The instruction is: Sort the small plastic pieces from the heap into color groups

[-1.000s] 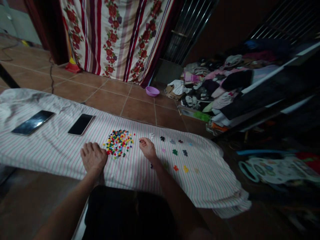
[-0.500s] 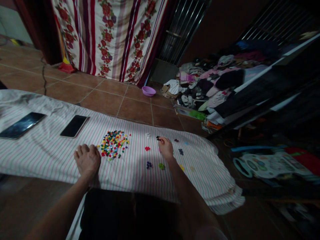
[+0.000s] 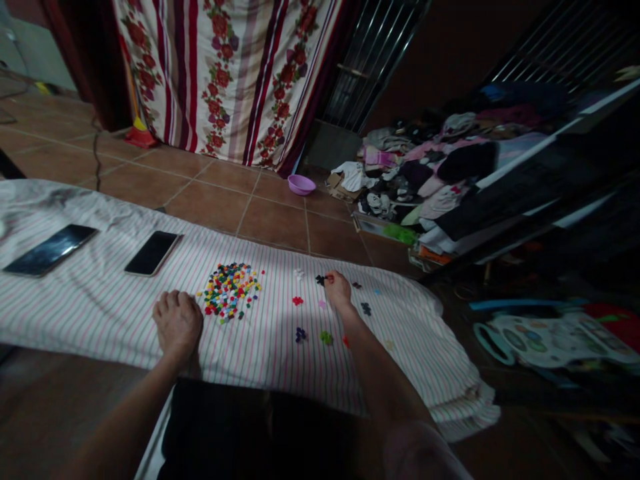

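Observation:
My right hand [image 3: 339, 289] is closed in a pinch, its fingertips at the right edge of a small cluster of black pieces [image 3: 320, 280]. Whatever sits between those fingertips is too small to make out. Around it on the cloth lie small groups of white pieces [image 3: 299, 273], red pieces [image 3: 297, 301], pink pieces [image 3: 322, 304], purple pieces [image 3: 300, 335], lime-green pieces [image 3: 326, 338] and dark grey pieces [image 3: 366, 309]. My left hand [image 3: 177, 323] rests palm down with fingers apart, holding nothing, just left of a mixed pile of tiny coloured pieces [image 3: 231, 290].
A striped cloth [image 3: 240, 357] covers the low surface. A phone [image 3: 153, 253] and a larger dark-screened device [image 3: 50, 251] lie on its left. Beyond, on the tiled floor, stand a purple basin [image 3: 301, 185] and a heap of clothes [image 3: 425, 167]. A play panel [image 3: 530, 337] is at right.
My right hand has drawn slightly right from the black cluster, which shows more fully now. The left hand stays in place. The whole view has shifted a little.

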Demonstrator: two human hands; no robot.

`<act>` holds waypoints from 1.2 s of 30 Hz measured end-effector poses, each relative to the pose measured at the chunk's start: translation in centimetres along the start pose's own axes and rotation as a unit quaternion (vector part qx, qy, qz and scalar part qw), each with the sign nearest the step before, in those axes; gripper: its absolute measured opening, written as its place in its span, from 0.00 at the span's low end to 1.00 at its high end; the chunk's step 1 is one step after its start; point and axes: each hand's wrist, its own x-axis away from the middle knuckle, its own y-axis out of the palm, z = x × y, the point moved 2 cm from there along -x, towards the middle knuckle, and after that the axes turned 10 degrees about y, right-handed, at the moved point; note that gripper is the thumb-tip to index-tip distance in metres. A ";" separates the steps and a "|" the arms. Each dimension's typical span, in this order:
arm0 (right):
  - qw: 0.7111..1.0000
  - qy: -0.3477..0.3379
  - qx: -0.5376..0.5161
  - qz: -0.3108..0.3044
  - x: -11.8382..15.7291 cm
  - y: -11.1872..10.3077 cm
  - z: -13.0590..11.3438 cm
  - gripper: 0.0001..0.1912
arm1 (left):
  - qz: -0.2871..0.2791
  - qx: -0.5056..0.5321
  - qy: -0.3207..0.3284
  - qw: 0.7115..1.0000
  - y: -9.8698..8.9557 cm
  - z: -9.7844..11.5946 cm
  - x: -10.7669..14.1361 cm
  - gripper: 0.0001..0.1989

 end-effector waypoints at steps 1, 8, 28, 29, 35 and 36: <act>1.000 0.002 0.005 -0.006 -0.1 0.1 -0.1 0.11 | -0.001 -0.002 0.000 1.000 0.0 0.0 0.0 0.16; 0.999 -0.002 0.043 -0.022 0.0 0.3 -0.5 0.14 | 0.004 -0.016 0.003 1.000 0.1 0.0 0.0 0.17; 0.986 -0.137 -0.087 0.023 2.1 0.8 -4.3 0.17 | 0.003 -0.017 0.006 1.000 1.3 -0.6 0.0 0.17; 0.984 -0.149 -0.095 0.018 2.4 1.0 -4.9 0.16 | 0.002 -0.018 0.008 1.000 1.2 -0.6 0.0 0.17; 0.965 -0.224 -0.136 -0.027 5.0 2.6 -8.7 0.15 | 0.000 -0.009 0.001 1.000 0.8 -0.4 0.0 0.16; 0.961 -0.235 -0.140 -0.035 5.4 2.9 -9.4 0.15 | 0.002 -0.007 0.001 1.000 0.7 -0.3 -0.1 0.16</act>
